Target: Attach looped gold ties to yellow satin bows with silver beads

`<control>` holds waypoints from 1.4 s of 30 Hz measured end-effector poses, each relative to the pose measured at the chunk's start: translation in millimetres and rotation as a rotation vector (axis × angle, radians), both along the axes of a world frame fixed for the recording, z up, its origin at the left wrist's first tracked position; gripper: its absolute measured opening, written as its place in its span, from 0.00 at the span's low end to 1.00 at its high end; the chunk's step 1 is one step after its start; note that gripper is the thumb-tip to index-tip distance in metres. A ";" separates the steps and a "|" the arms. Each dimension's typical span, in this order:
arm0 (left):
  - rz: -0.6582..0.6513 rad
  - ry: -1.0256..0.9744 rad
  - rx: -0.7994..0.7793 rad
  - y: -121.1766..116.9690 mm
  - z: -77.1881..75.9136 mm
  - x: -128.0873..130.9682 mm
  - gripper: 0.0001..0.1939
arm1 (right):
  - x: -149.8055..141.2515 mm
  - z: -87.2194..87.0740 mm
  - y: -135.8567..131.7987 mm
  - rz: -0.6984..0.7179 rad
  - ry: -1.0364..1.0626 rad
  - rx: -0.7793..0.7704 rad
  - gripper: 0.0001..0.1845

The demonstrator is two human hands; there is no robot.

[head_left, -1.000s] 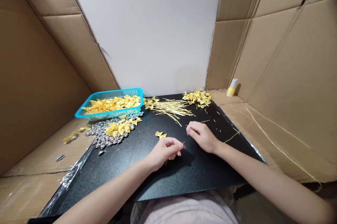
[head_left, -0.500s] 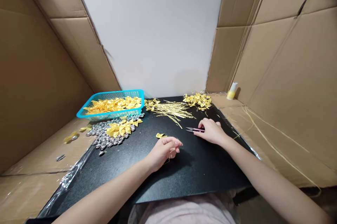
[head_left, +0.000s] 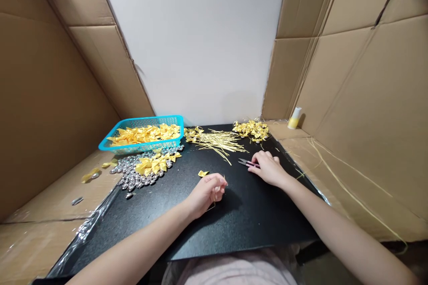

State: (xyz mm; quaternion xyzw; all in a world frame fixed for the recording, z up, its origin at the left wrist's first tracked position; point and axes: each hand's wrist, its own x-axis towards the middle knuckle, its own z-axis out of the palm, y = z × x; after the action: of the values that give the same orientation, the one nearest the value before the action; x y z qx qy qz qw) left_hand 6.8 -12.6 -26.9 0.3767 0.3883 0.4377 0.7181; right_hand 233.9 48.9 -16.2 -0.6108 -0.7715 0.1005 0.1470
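My left hand [head_left: 210,192] is closed in a pinch above the black tabletop. A thin yellow cord [head_left: 211,207] pokes out beneath its fingers, and whatever else lies inside the grip is hidden. Just beyond the knuckles is a yellow ribbon bow [head_left: 203,173]. My right hand [head_left: 269,168] has its fingers curled over the handles of a pair of thread snips [head_left: 245,162], low against the table, the dark blades pointing left. Past both hands spreads a loose pile of cut gold cords [head_left: 220,141].
At the back left stands a blue basket [head_left: 140,147] of yellow bows. Silver beads [head_left: 133,181] lie in front of it with more bows [head_left: 155,163] on top. A heap of beaded bows [head_left: 252,130] sits back right, near a thread spool [head_left: 294,118]. Cardboard walls [head_left: 361,97] flank the table.
The snips have turned slightly and shifted a little to the right under my right hand. My left hand has drawn slightly left, still pinched. The view has tilted slightly.
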 end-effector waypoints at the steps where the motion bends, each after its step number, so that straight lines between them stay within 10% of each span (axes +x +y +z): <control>1: 0.003 -0.002 0.000 0.1 -0.2 0.0 0.11 | 0.5 0.8 0.1 -0.014 -0.018 0.004 0.11; 15: -0.007 -0.024 0.000 2.2 0.6 0.4 0.10 | -3.9 -8.4 2.9 0.010 0.319 -0.034 0.09; 27: -0.017 -0.031 0.011 1.9 1.0 0.8 0.15 | -28.7 2.3 -21.1 0.229 1.124 -0.550 0.27; 42: -0.125 -0.048 0.091 0.6 -0.8 -1.0 0.18 | -27.2 -2.2 -30.0 0.510 0.853 -0.548 0.37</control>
State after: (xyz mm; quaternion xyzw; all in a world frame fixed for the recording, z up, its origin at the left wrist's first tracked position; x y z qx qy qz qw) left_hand 5.8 -11.9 -27.8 0.4218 0.3265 0.4178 0.7355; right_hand 206.7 18.9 -18.4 -0.3261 -0.7128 0.5673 0.2527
